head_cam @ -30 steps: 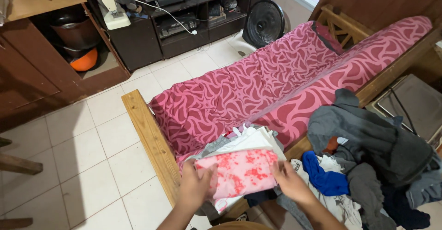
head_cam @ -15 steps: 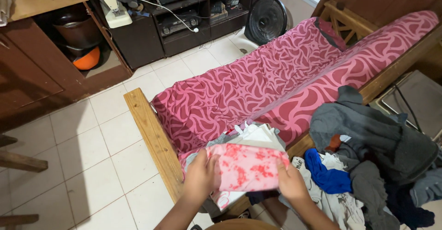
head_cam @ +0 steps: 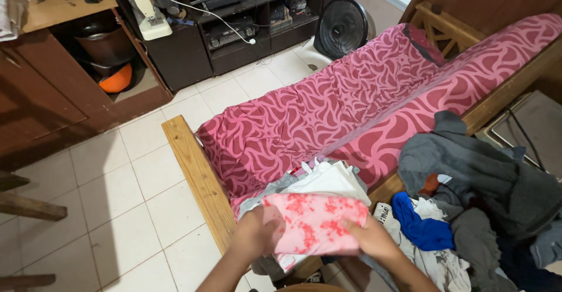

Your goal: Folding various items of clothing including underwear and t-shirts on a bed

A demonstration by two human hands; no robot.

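A folded pink cloth (head_cam: 313, 220) with red blotches lies on top of a small stack of folded clothes (head_cam: 328, 181) at the near end of a wooden sofa. My left hand (head_cam: 257, 236) grips the cloth's left edge. My right hand (head_cam: 372, 239) holds its right lower edge, thumb on top. Under the pink cloth show white and grey folded pieces.
The sofa has pink swirl-patterned cushions (head_cam: 328, 110) and a wooden arm rail (head_cam: 196, 175). A heap of unfolded clothes (head_cam: 474, 198), grey, blue and white, lies to the right. A black fan (head_cam: 342, 28) and a dark media cabinet (head_cam: 234, 28) stand beyond on the white tiled floor (head_cam: 117, 186).
Both hands have stayed on the pink cloth, shifting it slightly and pressing it down on the stack. The view has drifted a little.
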